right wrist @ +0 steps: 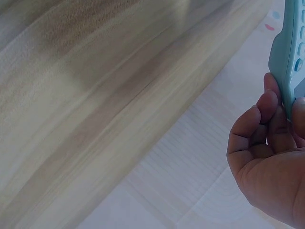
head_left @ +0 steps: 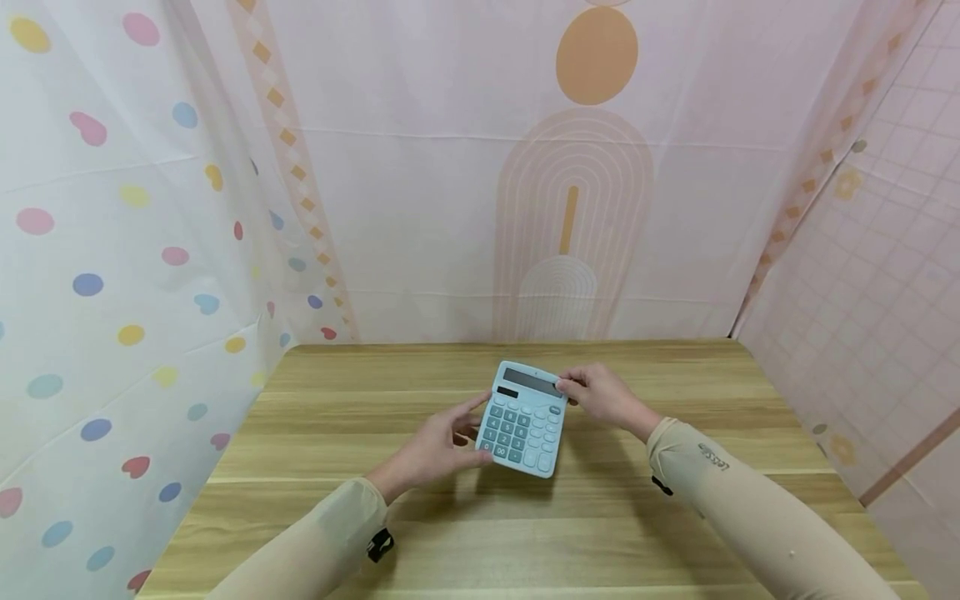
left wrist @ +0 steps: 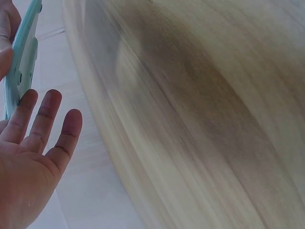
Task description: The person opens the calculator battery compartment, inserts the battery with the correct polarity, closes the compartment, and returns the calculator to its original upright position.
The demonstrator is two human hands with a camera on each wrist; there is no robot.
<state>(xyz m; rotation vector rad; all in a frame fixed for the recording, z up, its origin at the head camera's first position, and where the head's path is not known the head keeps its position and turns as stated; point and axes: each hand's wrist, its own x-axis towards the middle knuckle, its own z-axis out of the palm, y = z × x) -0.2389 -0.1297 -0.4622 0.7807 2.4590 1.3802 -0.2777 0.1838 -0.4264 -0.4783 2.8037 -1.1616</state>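
Observation:
A light blue calculator (head_left: 521, 419) is held up over the wooden table, its keys and dark display facing the head camera. At its left edge, my left hand (head_left: 442, 437) holds it with the thumb near the bottom corner and the index finger higher up. In the left wrist view, the other fingers of the left hand (left wrist: 35, 148) spread out by the calculator's back (left wrist: 24, 62). My right hand (head_left: 602, 394) pinches the top right corner, thumb on the front beside the display. Curled fingers of the right hand (right wrist: 267, 148) show behind the calculator (right wrist: 286, 57) in the right wrist view.
The wooden table (head_left: 337, 417) extends under both arms, and the calculator's shadow falls on it. Behind the table hangs a pale patterned curtain (head_left: 420, 208). A dotted curtain (head_left: 135, 250) stands at the left and a grid-patterned one (head_left: 885, 275) at the right.

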